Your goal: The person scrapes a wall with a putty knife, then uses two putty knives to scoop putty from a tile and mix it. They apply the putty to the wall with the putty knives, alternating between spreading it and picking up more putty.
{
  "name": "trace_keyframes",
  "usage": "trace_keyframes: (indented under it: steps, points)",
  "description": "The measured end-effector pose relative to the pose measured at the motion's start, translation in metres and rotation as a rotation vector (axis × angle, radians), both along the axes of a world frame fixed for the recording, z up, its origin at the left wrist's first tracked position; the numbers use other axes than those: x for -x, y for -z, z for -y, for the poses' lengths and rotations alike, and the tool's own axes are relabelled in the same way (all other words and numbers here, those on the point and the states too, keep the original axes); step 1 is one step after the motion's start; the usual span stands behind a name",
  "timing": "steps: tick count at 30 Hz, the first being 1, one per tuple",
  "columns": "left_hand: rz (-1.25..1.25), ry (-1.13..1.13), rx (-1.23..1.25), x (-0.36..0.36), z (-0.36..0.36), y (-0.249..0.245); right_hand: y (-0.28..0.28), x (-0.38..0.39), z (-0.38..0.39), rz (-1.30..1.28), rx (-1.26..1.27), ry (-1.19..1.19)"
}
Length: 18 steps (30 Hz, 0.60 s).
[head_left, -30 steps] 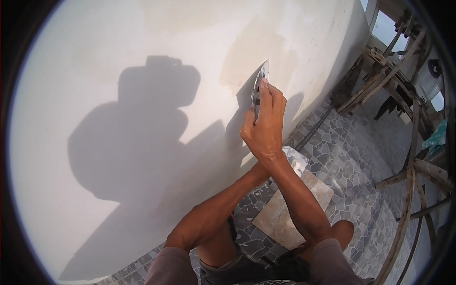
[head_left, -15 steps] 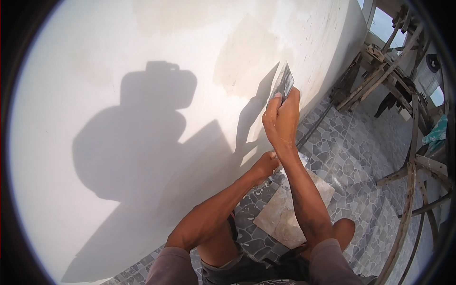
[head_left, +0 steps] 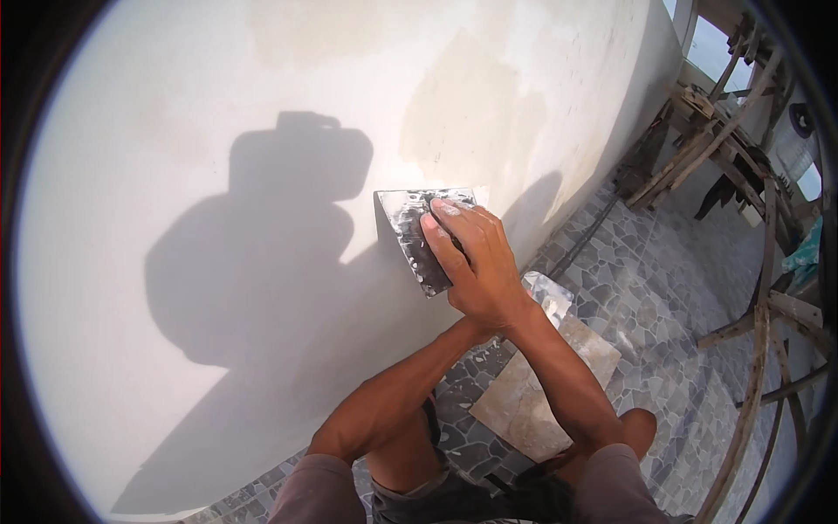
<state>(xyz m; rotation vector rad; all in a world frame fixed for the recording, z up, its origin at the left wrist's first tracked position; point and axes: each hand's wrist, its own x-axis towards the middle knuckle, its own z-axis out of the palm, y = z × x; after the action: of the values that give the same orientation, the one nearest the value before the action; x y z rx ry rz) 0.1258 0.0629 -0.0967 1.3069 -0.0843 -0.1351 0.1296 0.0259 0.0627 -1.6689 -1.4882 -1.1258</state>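
Note:
My right hand (head_left: 476, 262) grips a flat, paint-smeared metal scraper (head_left: 410, 231), its broad blade against the white wall (head_left: 297, 52) below a damp-looking beige patch (head_left: 471, 105). The thumb and fingers press on the dark part of the blade. My left arm reaches up from the lower left, and its hand is hidden behind my right hand and wrist. Just right of the wrists, a white-smeared flat tool or plate (head_left: 548, 297) shows above a beige tile (head_left: 546, 384) on the floor.
Grey stone-patterned flooring (head_left: 646, 306) runs along the wall's base. Wooden scaffolding (head_left: 759, 349) stands on the right, with a green cloth (head_left: 805, 249) hanging on it. A shadow of a head and arms falls on the wall. My bent legs are at the bottom.
My right hand has moved down and left, turning the scraper from edge-on to broad against the wall. My left hand has gone out of sight behind it. The white-smeared piece shows more fully.

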Motion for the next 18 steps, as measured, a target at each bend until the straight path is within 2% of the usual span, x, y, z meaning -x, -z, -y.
trace_keyframes:
  steps: [3, 5, 8, 11, 14, 18]
  points:
    - [-0.018, 0.090, 0.058, -0.014, -0.001, 0.019, -0.022, -0.014, 0.014, -0.050, -0.112, 0.086]
    - [-0.130, 0.125, -0.107, -0.010, -0.003, -0.007, -0.039, -0.037, 0.013, -0.082, -0.209, 0.124]
    - [-0.245, 0.119, -0.072, -0.012, -0.002, -0.005, -0.062, -0.062, 0.010, 0.001, -0.244, 0.152]
    - [-0.185, -0.089, -0.030, -0.008, 0.007, 0.000, -0.080, -0.076, 0.000, 0.114, -0.251, 0.124]
    - [-0.179, -0.103, -0.072, -0.001, 0.005, -0.017, -0.084, -0.078, -0.005, 0.165, -0.243, 0.108]
    - [-0.140, 0.050, -0.035, -0.003, -0.006, -0.013, -0.081, -0.070, -0.013, 0.160, -0.235, 0.153]
